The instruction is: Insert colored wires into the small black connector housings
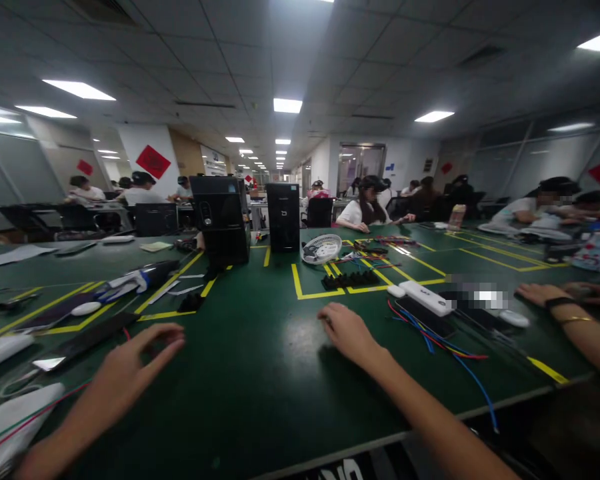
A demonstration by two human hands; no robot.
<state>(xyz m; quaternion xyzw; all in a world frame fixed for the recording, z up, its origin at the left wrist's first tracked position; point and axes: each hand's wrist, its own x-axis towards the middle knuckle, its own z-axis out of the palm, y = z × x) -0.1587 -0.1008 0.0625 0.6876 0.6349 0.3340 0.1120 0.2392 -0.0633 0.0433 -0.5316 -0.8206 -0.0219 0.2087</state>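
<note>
My left hand (pixel 130 370) hovers just above the dark green table (pixel 260 373), fingers spread apart and holding nothing. It is nearest a flat black panel (pixel 87 340) lying to its left. My right hand (pixel 347 330) rests knuckles-up on the table near the middle, its fingers curled loosely under; nothing shows in it. A bundle of red and blue wires (pixel 430 333) and a white power strip (pixel 425 297) lie just to its right.
Two black computer towers (pixel 220 217) (pixel 283 217) stand at the table's centre back, with a white fan grille (pixel 321 249) beside them. Yellow tape lines mark the surface. Another person's arm with a wristband (pixel 565 310) lies at the right. Several people sit at tables behind.
</note>
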